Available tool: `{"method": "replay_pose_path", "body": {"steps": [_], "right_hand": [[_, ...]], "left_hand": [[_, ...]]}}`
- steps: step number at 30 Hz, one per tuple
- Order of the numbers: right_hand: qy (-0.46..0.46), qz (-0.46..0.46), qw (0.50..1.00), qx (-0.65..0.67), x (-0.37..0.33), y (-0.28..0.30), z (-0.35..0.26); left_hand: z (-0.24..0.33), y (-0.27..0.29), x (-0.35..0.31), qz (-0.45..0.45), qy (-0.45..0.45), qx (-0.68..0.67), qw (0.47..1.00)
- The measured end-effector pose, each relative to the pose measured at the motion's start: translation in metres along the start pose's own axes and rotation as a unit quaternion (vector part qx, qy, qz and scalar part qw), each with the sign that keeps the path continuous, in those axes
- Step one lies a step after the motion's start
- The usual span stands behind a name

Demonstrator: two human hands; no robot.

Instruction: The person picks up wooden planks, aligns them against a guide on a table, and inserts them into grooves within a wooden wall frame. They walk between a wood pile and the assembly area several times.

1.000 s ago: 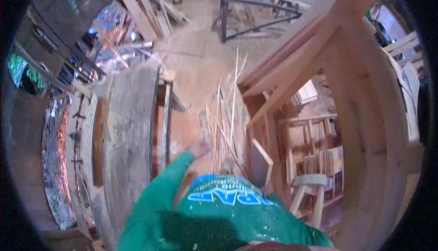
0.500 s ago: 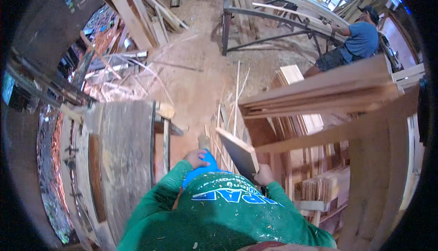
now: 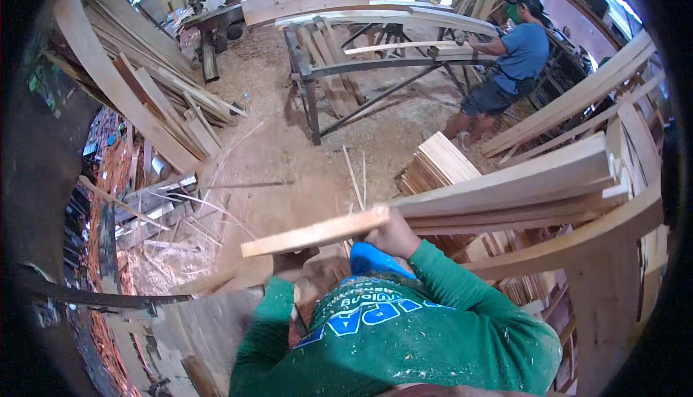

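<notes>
A short wooden board (image 3: 317, 232) is held up in front of my body, its pale edge facing me and its left end slightly lower. My right hand (image 3: 394, 235) is closed around the board's right end. Just below the board's left part is my left hand (image 3: 287, 270). Its fingers are dark and mostly hidden under the board, so whether it grips cannot be made out. Next to my left forearm lies a weathered wooden surface (image 3: 209, 328).
Long stacked planks (image 3: 505, 180) reach in from the right, near my right arm. Short boards (image 3: 444, 159) are piled beyond them. Planks lean (image 3: 123, 86) at the far left. A co-worker (image 3: 521, 50) stands at a metal-framed bench (image 3: 310, 72). Thin offcuts (image 3: 354, 177) litter the floor.
The board has gone from hanging at my right side to lying crosswise before me, raised by my right hand. My left hand has left my blue-clad thigh for the board's underside. My view has shifted.
</notes>
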State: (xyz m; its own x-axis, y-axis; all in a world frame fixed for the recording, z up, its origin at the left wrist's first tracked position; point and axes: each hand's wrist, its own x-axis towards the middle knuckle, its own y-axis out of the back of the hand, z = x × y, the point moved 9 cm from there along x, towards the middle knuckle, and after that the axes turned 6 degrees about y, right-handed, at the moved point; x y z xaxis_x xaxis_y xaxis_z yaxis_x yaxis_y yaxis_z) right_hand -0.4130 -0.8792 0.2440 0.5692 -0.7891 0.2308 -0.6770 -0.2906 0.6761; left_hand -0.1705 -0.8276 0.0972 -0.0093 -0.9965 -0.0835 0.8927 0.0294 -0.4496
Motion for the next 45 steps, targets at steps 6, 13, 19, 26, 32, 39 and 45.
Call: {"method": "replay_pose_path", "body": {"steps": [6, 13, 19, 26, 32, 39, 45], "right_hand": [[-0.047, 0.065, 0.997, 0.004, 0.091, -0.011, 0.071], [-0.092, -0.149, 0.985, -0.007, 0.212, -0.097, 0.177], [0.033, -0.369, 0.9, 0.23, 0.349, -0.157, 0.112], [0.244, -0.55, 0.789, 0.126, 0.399, -0.211, -0.049], [0.397, -0.598, 0.693, 0.062, 0.399, -0.291, -0.159], [0.479, -0.589, 0.65, 0.018, 0.395, -0.406, -0.255], [0.432, -0.625, 0.65, 0.019, 0.41, -0.499, -0.286]], "left_hand": [[0.097, 0.06, 0.025, 0.274, -0.121, 0.081, 0.951], [0.137, 0.207, -0.017, 0.488, -0.3, -0.206, 0.793], [0.182, 0.209, -0.028, 0.25, -0.506, -0.287, 0.774], [0.095, 0.232, -0.109, 0.447, -0.581, -0.392, 0.556], [0.034, 0.271, -0.162, 0.575, -0.559, -0.472, 0.366], [0.042, 0.357, -0.23, 0.55, -0.578, -0.492, 0.349], [0.023, 0.387, -0.291, 0.728, -0.412, -0.412, 0.36]]}}
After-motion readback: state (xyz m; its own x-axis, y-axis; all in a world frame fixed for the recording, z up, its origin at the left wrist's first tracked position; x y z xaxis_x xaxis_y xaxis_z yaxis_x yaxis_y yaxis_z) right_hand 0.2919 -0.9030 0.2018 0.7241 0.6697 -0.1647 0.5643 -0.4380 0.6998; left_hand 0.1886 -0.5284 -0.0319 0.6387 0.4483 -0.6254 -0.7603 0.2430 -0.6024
